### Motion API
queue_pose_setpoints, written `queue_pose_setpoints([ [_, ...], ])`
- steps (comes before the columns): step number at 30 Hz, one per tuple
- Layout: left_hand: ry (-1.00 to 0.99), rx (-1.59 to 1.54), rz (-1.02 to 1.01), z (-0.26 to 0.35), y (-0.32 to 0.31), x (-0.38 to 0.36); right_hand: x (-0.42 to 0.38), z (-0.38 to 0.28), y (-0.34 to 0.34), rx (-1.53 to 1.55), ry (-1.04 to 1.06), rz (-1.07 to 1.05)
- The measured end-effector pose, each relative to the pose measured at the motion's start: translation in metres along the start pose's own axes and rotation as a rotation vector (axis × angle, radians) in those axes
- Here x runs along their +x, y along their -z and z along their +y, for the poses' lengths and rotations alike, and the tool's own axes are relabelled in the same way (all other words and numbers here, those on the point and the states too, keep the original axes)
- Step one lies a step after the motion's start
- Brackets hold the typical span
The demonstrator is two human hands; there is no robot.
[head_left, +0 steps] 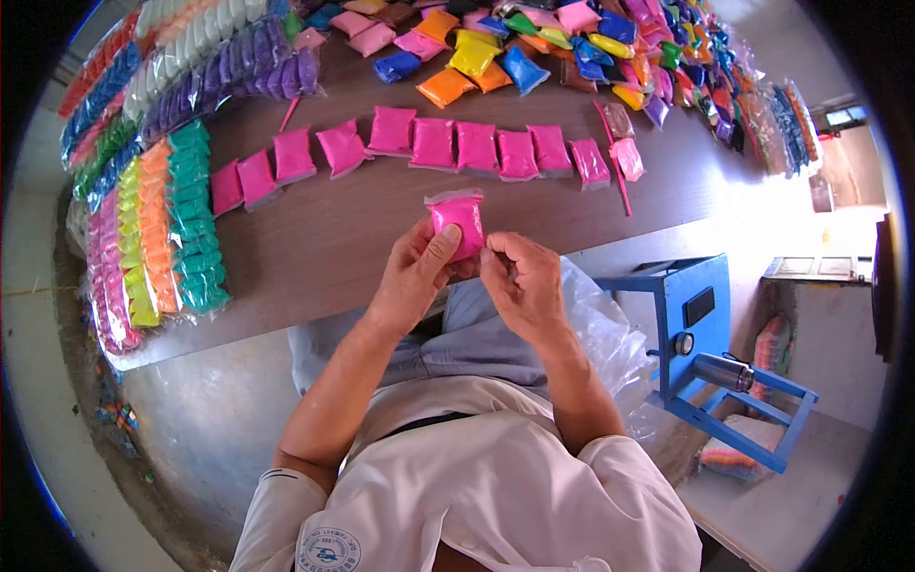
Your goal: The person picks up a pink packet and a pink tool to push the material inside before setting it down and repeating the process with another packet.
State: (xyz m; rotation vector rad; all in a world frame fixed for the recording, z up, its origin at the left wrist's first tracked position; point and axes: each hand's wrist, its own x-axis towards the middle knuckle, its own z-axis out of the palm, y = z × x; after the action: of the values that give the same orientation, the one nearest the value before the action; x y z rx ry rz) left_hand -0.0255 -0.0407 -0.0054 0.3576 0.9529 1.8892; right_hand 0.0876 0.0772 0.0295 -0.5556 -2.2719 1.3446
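Packets in one bent row on the bench (315, 224): ten, all bright pink (434, 143). One more, the held packet (459, 221), also bright pink, is up over the bench close to the near edge, around mid-length, apart from the row.

Hands: two, both on the held packet. Left hand (416, 262) closed around its left and lower part, thumb flat on the front, fingers curled behind. Right hand (519, 276) narrow, thumb and index fingertips pinched at its lower right edge, other fingers folded in. Left forearm slants up and inward from lower left; right forearm rises from lower right, leaning inward. Both elbows bent.

Red sticks: two seen, one (290, 112) beyond the row's left part, one (617, 167) just beside its right end. Past that one, two small packets: one brownish (618, 120), one pale pink (627, 159).

Bench left end: bagged strips (195, 219), many colours, overlapping, can't count. Far edge, middle to right: loose mixed packets (477, 52) in a pile, too many to count.

Right of person: one blue stool (710, 286) with one dark flat rectangle (700, 305), one round item (683, 343), one metal flask (722, 372).
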Motion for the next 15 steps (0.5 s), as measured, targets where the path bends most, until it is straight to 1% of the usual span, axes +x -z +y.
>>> queue_pose_setpoints([
  [1, 0.031, -0.017, -0.009, 0.002, 0.001, 0.0, 0.0, 0.001, 0.004, -0.001, 0.0, 0.0],
  [3, 0.06, -0.036, -0.017, 0.003, 0.003, 0.001, -0.001, 0.004, 0.017, 0.169, -0.178, -0.182],
  [4, 0.09, -0.048, -0.036, 0.003, 0.004, 0.001, -0.001, 0.007, 0.021, 0.167, -0.177, -0.185],
  [6, 0.117, -0.058, -0.055, 0.005, 0.007, 0.003, 0.002, 0.012, 0.029, 0.253, -0.308, -0.141],
  [7, 0.134, -0.112, -0.055, 0.005, 0.01, 0.004, 0.005, 0.014, 0.034, 0.253, -0.308, -0.141],
  [9, 0.149, -0.168, -0.053, 0.005, 0.012, 0.005, 0.013, 0.014, 0.042, 0.318, -0.334, 0.027],
  [10, 0.148, -0.157, -0.055, 0.004, 0.012, 0.004, 0.018, 0.011, 0.042, 0.301, -0.324, 0.049],
  [11, 0.149, -0.146, -0.059, 0.003, 0.012, 0.004, 0.022, 0.006, 0.041, 0.299, -0.324, 0.051],
  [13, 0.138, -0.149, -0.084, 0.005, 0.009, 0.004, 0.031, -0.004, 0.035, 0.28, -0.346, -0.038],
  [14, 0.127, -0.151, -0.104, 0.006, 0.008, 0.004, 0.035, -0.005, 0.029, 0.278, -0.345, -0.037],
  [15, 0.125, -0.151, -0.104, 0.008, 0.007, 0.004, 0.039, -0.005, 0.023, 0.24, -0.314, -0.056],
])
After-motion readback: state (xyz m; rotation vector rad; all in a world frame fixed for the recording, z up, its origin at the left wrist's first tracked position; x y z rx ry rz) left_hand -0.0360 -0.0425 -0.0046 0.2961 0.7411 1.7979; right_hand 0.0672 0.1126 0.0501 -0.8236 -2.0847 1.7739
